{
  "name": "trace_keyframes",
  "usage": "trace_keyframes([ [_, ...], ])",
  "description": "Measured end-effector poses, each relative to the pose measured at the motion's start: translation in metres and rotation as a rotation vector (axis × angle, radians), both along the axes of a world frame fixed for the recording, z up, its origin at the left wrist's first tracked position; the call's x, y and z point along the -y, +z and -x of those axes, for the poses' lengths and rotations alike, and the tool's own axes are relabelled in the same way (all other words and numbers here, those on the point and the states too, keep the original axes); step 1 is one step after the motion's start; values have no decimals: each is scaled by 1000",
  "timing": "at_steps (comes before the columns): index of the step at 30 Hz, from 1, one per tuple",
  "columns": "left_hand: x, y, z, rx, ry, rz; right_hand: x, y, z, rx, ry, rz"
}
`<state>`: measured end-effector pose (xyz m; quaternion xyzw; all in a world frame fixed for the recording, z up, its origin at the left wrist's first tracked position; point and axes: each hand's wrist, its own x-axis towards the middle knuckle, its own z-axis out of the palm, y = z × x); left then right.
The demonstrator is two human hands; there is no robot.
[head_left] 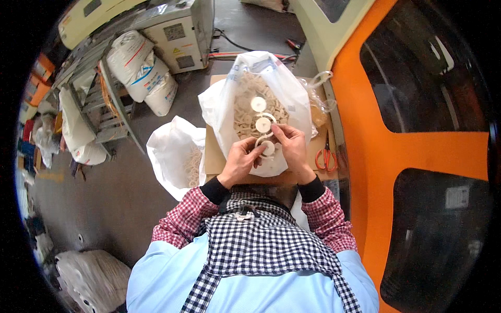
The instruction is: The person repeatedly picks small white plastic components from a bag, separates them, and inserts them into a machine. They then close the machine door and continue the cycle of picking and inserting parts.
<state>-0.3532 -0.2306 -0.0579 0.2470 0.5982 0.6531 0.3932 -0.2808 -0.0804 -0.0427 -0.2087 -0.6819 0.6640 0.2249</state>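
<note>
Both my hands hold a chain of white moulded plastic parts (263, 124), round discs joined by thin curved strips. My left hand (241, 160) is closed, thumb and fingers pinching the chain at its lower disc. Higher up on the right, my right hand (293, 147) pinches the chain beside the middle disc. Under the hands lies an open white plastic bag (215, 107), filled with many small cream-coloured plastic pieces (248, 99). The bag rests on a cardboard surface (214, 156).
To the left stands another open white sack (166, 151) with thin cream strips inside. Orange-handled scissors (326, 158) lie to the right, near clear plastic wrapping (317, 99). An orange machine panel (360, 125) borders the right side. Full white sacks (143, 70) stand by a metal step rack (104, 115).
</note>
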Motion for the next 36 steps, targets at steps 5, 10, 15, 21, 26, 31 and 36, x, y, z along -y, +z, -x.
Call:
trace_keyframes([
  [5,-6,11,-3,494,61,-168,-2,7,-48,-161,-103,-1031],
  [10,-7,12,-13,546,103,-182,10,-5,-76,-150,55,-1318],
  [15,-1,8,-25,21,263,-202,23,-22,-63,81,-50,-603],
  [21,11,10,-29,-1328,0,-334,-7,-94,-14,286,135,709],
  [26,3,-12,-27,-276,411,-101,-3,-44,1,432,-68,-801],
  [31,11,-9,-14,174,126,-50,-3,4,-35,-209,432,-1210],
  [36,11,-8,-23,-319,228,-52,-10,0,-46,3,487,-1127],
])
